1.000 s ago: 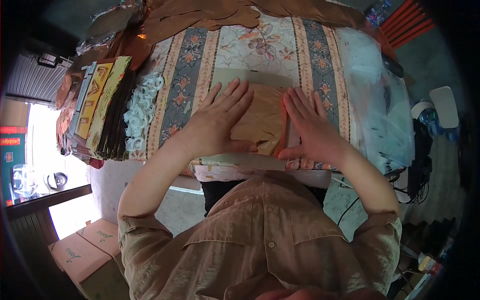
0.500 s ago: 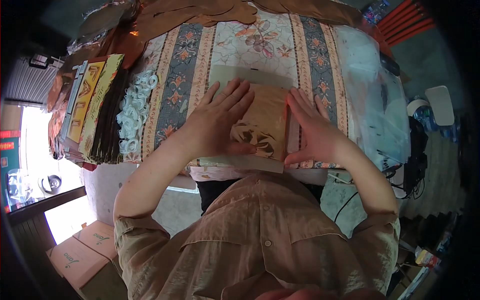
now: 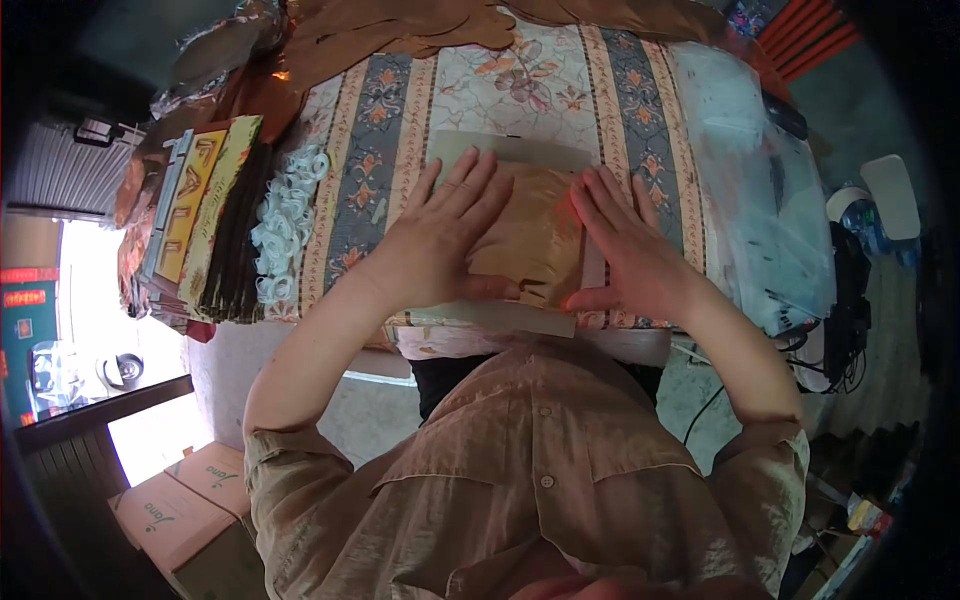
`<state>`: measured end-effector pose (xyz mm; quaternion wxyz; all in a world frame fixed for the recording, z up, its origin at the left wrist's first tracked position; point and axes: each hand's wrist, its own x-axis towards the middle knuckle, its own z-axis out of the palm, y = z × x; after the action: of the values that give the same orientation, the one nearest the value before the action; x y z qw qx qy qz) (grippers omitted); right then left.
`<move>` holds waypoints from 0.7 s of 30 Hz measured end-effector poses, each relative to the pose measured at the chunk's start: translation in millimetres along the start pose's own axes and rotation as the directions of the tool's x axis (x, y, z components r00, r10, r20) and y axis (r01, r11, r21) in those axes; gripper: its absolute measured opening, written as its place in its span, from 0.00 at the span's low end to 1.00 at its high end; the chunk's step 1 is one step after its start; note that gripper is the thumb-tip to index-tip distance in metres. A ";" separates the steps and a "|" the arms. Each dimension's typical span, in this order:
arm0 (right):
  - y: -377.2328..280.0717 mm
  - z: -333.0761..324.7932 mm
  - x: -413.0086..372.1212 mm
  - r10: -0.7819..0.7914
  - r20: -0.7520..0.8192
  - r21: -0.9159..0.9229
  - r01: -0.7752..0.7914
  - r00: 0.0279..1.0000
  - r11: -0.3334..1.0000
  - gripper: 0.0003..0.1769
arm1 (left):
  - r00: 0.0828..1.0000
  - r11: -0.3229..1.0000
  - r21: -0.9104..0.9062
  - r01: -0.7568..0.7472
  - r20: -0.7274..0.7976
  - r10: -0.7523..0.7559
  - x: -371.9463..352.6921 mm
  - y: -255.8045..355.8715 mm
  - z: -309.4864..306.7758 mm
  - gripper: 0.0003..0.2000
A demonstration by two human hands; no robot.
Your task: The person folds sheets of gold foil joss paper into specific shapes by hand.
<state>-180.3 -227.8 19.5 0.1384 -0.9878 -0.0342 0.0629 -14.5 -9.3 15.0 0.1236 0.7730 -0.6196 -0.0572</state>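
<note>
A smooth brown folded piece (image 3: 538, 220), thin and slightly shiny, lies flat in front of me on a grey card (image 3: 520, 148). The card shows past its far and near edges. On its left side rests my left hand (image 3: 448, 235), fingers stretched out and thumb along the near edge. My right hand (image 3: 628, 242) lies along the right edge with fingers extended and thumb pointing inward. An orange-red glow shows by its fingertips. Neither hand grips anything. A few small dark creases remain near my left thumb.
A patterned tablecloth (image 3: 520, 80) covers the table. White rings (image 3: 288, 225) and a stack of printed packaging (image 3: 205, 220) lie left. Clear plastic bags (image 3: 755, 200) are right. Brown fabric pieces (image 3: 400, 30) lie along the back. Cartons (image 3: 185, 505) stand on the floor.
The creases in the brown piece near my left thumb have mostly flattened out. Both hands stay spread on it at nearly the same place, while the whole view has shifted slightly.
</note>
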 end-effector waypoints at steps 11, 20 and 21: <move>7.3 9.8 3.7 -0.118 -0.089 -0.021 0.116 0.989 0.993 0.64 | 0.997 0.999 -0.047 0.009 0.073 -0.006 2.8 7.6 -3.5 0.53; -2.7 6.9 11.3 -0.095 -0.011 0.006 0.095 0.995 0.995 0.66 | 0.999 1.000 -0.007 -0.026 0.046 0.026 8.0 11.3 3.4 0.52; -3.0 7.2 12.0 -0.100 -0.013 0.007 0.100 0.995 0.995 0.66 | 0.999 1.000 -0.003 -0.022 0.046 0.022 8.2 11.5 3.6 0.52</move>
<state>-169.5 -222.0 12.1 0.1452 -0.9847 -0.0826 0.0497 -24.4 -20.0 15.1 0.1111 0.7644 -0.6307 -0.0744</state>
